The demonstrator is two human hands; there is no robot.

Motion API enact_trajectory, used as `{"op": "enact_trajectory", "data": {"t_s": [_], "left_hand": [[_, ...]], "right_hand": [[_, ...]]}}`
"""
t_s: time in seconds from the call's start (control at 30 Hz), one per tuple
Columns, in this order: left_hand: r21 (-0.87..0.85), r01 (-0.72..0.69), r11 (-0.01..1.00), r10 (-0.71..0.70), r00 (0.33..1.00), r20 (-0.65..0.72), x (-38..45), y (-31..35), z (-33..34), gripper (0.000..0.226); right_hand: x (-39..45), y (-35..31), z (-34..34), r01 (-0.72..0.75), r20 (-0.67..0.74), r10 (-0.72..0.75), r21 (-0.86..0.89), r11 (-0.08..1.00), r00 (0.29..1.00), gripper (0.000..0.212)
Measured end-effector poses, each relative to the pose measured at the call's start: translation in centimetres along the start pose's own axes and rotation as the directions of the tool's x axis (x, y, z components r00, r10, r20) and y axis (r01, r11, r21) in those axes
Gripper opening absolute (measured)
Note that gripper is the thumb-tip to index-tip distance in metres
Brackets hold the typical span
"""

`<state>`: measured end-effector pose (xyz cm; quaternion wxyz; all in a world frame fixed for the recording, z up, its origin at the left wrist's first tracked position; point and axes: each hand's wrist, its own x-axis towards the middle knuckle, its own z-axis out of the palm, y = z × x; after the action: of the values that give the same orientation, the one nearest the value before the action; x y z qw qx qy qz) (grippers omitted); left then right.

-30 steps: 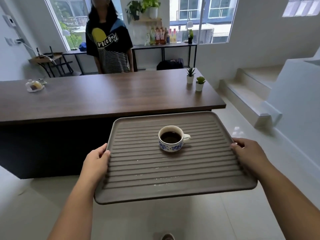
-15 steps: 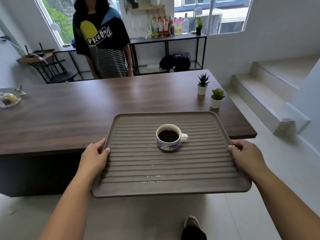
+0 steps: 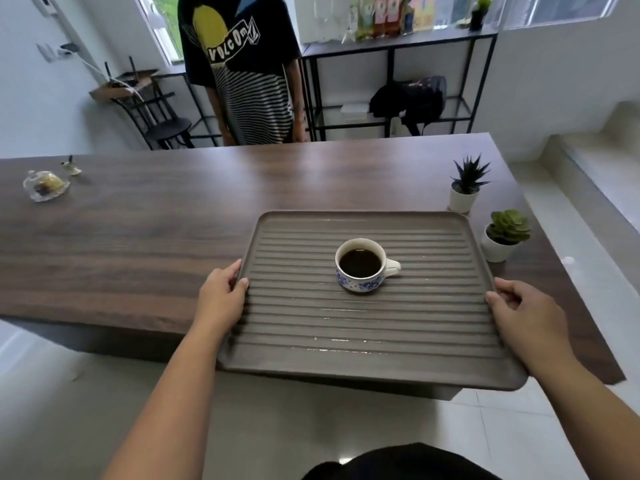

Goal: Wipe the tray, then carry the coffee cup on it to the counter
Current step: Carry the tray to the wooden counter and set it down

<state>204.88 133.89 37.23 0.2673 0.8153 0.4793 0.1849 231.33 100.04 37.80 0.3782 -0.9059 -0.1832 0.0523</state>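
A long dark wood-grain counter [image 3: 138,244] stretches across the bright white room, and a second person in a black printed T-shirt [image 3: 242,64] stands behind it. Over its near edge hangs a wide ribbed grey-brown rectangular tray [image 3: 363,327], gripped at its left rim by the left hand [image 3: 221,299] and at its right rim by the right hand [image 3: 526,313]. Between the hands, slightly beyond them, sits a white cup with blue flowers [image 3: 362,265], full of dark coffee. Beyond the right hand stand two small potted plants in white pots [image 3: 498,237].

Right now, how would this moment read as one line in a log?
stage: carrying | left hand: grips tray | right hand: grips tray | coffee cup: upright, mid-tray | tray: partly over counter
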Motion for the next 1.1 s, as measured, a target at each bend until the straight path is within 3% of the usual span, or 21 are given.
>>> {"op": "enact_trajectory", "data": {"t_s": [0.53, 0.8, 0.93, 1.1], "left_hand": [[0.020, -0.014, 1.000, 0.015, 0.999, -0.052, 6.3, -0.5, 2.0, 0.047], [0.081, -0.047, 0.996, 0.044, 0.998, 0.039, 9.0, -1.0, 2.2, 0.048], [0.097, -0.067, 0.993, 0.060, 0.996, 0.070, 10.0, -1.1, 2.1, 0.050], [0.229, -0.185, 0.956, 0.151, 0.976, 0.155, 8.9, -1.0, 2.1, 0.058]], "right_hand": [[3.5, -2.1, 3.5, 0.070, -0.005, -0.070, -0.012, 0.997, 0.998, 0.044], [4.4, -2.4, 5.3, 0.074, -0.115, -0.084, -0.087, 0.993, 0.990, 0.036], [4.2, -2.5, 5.5, 0.069, -0.139, -0.085, -0.112, 0.991, 0.987, 0.044], [4.1, -2.1, 5.7, 0.035, -0.146, -0.055, -0.137, 0.990, 0.988, 0.044]]}}
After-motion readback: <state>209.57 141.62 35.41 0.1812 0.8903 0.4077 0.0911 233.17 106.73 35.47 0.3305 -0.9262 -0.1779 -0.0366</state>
